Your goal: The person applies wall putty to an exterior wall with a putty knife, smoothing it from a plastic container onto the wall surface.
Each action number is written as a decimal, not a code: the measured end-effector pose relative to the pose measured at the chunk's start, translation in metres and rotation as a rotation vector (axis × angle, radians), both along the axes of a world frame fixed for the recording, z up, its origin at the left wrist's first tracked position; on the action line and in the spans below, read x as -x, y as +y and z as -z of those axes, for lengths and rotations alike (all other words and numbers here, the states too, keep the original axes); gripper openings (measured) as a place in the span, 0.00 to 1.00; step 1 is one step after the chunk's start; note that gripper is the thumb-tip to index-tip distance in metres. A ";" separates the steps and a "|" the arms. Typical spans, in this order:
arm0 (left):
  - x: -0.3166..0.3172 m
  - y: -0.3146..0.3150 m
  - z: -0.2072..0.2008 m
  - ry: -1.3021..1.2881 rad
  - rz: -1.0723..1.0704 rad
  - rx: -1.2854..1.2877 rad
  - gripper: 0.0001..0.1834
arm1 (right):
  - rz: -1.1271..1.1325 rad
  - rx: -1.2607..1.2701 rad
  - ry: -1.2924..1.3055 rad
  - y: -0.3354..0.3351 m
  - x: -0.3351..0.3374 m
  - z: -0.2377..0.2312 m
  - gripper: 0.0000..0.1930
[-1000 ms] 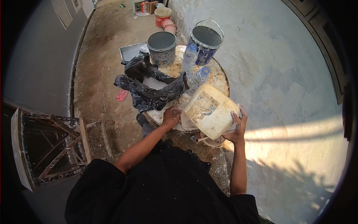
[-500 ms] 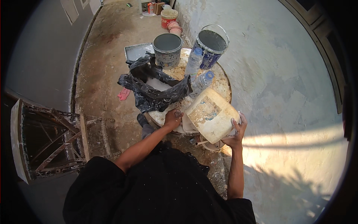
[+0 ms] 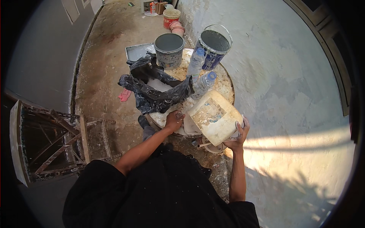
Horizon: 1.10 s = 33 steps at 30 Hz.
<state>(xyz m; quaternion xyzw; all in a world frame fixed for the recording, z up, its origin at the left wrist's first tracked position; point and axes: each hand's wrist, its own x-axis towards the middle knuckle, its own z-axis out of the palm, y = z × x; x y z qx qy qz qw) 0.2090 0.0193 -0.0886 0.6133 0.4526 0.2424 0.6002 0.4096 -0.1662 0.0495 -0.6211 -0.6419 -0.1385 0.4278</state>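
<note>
My right hand (image 3: 238, 136) grips the lower right end of a stained, cream-coloured plastic container (image 3: 216, 121), fingers on its side and palm beneath. The container is tilted over the near edge of a round, paint-spattered table (image 3: 224, 81). To its left, my left hand (image 3: 174, 121) is closed, with something small and greyish at the fingertips that I cannot make out. Just beyond that hand lies a crumpled black plastic bag (image 3: 146, 93), open at the top, with white material (image 3: 159, 85) inside. Two clear plastic bottles with blue caps, one upright (image 3: 195, 64) and one leaning (image 3: 204, 84), are between bag and container.
At the table's far side stand a grey-smeared bucket (image 3: 169, 57), a blue bucket (image 3: 213, 53) with raised handle, and a metal tray (image 3: 138, 51). A paint-splashed wooden stand (image 3: 57, 142) is on my left. A plastered wall (image 3: 273, 95) rises close on the right. Farther back sits a red bucket (image 3: 172, 21).
The whole view has shifted slightly. Both hands keep nearly the same places and the container stays tilted in my right hand.
</note>
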 end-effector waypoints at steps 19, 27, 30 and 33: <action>0.005 -0.002 -0.021 0.058 0.035 0.103 0.15 | 0.047 0.022 -0.063 -0.003 -0.008 0.019 0.51; 0.002 -0.005 -0.012 0.000 -0.004 0.137 0.13 | 0.072 -0.067 0.083 -0.007 0.001 0.020 0.46; 0.002 -0.005 -0.024 0.028 0.014 0.149 0.13 | 0.106 0.012 0.094 -0.008 0.003 0.017 0.46; 0.002 -0.002 -0.019 0.073 0.054 0.088 0.14 | 0.116 -0.073 0.089 -0.007 0.004 0.015 0.45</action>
